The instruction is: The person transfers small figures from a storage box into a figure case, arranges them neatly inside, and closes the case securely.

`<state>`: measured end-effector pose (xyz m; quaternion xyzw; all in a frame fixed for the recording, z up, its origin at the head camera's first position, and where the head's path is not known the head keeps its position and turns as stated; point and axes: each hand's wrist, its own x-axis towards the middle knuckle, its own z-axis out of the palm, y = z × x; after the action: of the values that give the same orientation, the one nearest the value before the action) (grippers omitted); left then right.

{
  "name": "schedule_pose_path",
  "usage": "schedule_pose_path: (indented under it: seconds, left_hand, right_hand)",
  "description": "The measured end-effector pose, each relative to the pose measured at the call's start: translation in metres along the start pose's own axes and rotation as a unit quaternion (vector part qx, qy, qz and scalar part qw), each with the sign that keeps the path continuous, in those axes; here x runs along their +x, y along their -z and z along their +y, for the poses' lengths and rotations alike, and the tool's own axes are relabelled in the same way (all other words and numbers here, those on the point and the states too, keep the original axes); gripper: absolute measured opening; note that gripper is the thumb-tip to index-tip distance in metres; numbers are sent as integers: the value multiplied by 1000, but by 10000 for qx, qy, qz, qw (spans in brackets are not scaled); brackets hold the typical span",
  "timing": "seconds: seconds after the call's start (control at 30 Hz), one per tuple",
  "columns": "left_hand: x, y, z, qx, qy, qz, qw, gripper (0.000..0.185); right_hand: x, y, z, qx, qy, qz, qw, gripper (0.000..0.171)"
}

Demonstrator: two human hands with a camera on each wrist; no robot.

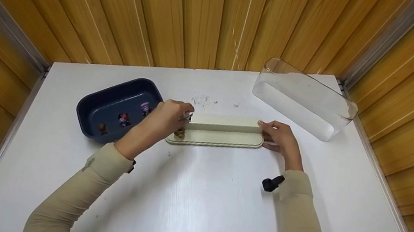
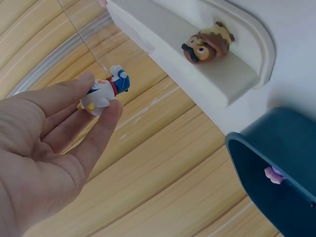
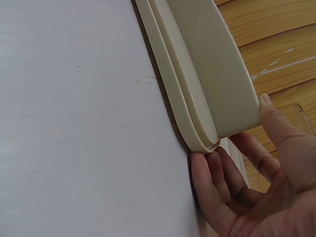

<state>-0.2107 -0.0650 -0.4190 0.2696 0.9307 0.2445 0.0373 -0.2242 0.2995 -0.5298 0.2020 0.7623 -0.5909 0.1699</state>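
**Two hands at a cream stand, one small figure held above it**

The white table point(image 1: 194, 197) takes most of the head view, with walls of yellow wooden panels point(image 1: 190, 13) around it on three sides. At the far right corner a clear plastic cover point(image 1: 304, 99) lies on its side, well apart from the hands. At the left side sits a dark blue tray point(image 1: 88, 110) with a few small figures inside; they are too small to describe well, one is purple.

In the middle of the table lies the cream stepped stand point(image 1: 220, 134), long and low, with a raised back step. I can read no brand, label or writing on any of these things. A few small dark marks are on the table behind the stand.

The right hand point(image 1: 282, 139) holds the right end of the stand: the thumb lies on the end of the raised step and the curled fingers touch the base edge near the table. The left hand point(image 2: 47, 148) pinches a small white and blue figure point(image 2: 104, 93) between thumb and fingertips, just above the left end of the stand. A brown owl-like figure point(image 2: 207, 43) already stands on the lower step there, close to the blue tray.
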Motion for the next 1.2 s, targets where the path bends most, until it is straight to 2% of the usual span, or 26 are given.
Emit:
schedule_pose_path:
  seconds: [0.23, 0.5, 0.87, 1.0, 1.2]
  left_hand:
    - [7, -10, 8, 117, -430, -117, 9989, 25]
    - [15, -28, 7, 261, -912, -291, 9951, 25]
    - [24, -45, 13, 598, -1184, -704, 9887, 23]
    - [28, -50, 11, 668, -1372, -748, 9855, 23]
    - [35, -55, 5, 812, -1438, -803, 9830, 24]
  right_hand:
    - [1, -1, 1, 6, -8, 24, 10000, 47]
    - [0, -2, 1, 22, -37, 14, 10000, 46]
    - [0, 0, 0, 11, 17, -10, 10000, 48]
    - [0, 0, -1, -31, -6, -25, 10000, 49]
    - [-1, 0, -1, -57, -38, -40, 10000, 49]
